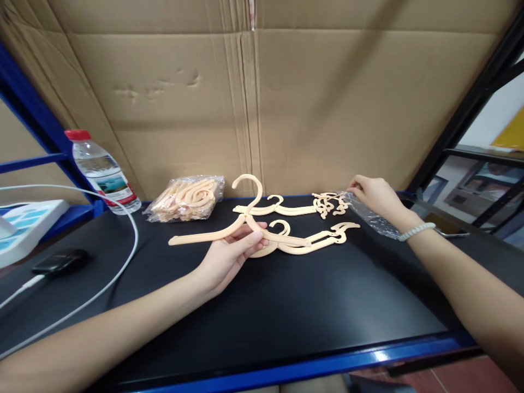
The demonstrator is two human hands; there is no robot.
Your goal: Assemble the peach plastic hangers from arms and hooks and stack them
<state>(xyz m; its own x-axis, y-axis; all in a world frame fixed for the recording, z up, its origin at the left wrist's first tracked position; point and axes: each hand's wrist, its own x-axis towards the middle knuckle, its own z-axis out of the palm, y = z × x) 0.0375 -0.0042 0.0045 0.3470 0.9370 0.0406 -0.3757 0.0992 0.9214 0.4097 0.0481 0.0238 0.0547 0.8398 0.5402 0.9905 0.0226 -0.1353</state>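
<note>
My left hand (231, 256) grips a peach-coloured plastic hanger (208, 237) near its middle, thumb in front, hook pointing up and arms spread. Behind it on the black table lie more hangers (303, 250) of the same colour, partly covered by the held one and my fingers. Farther back is another hanger (295, 209). My right hand (376, 196) has its fingers pinched together beside a small heap of peach hooked clips (325, 204). What is between those fingertips is too small to make out. A clear plastic bag (370, 217) lies under the right hand.
A clear bag packed with folded hanger parts (186, 199) sits at the back left. Beyond it stands a water bottle (104, 172) with a red cap. A white cable (133, 234), a black device (59, 262) and a power strip (30, 226) are left. Cardboard (176, 109) walls the back.
</note>
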